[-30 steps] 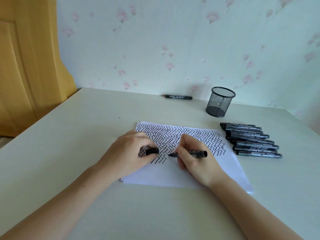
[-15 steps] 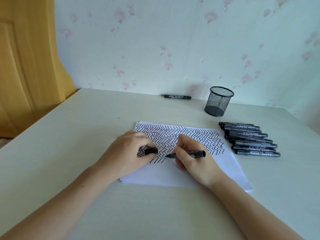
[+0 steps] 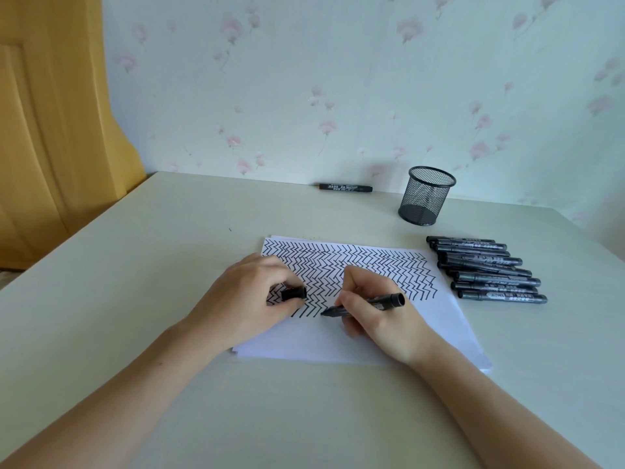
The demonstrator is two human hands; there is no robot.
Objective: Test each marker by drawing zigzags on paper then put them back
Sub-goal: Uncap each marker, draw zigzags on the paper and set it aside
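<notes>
Head view, right hand (image 3: 382, 313) at frame centre, fingers pinching an uncapped black marker (image 3: 363, 304), tip on the white zigzag-covered paper (image 3: 422, 330), left hand (image 3: 243, 299) resting on the sheet, fingers pinching the black cap (image 3: 293, 294), row of black capped markers (image 3: 487, 269) right, black mesh pen cup (image 3: 426, 196) upper right, cream tabletop (image 3: 135, 265).

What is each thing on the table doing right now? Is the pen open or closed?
marker: uncapped, tip on the paper, held by right hand
cap: off, pinched by left hand
paper: flat, mostly covered in zigzags
mesh cup: upright, looks empty
row of markers: capped, lying down
lone marker: capped, by the wall
</notes>
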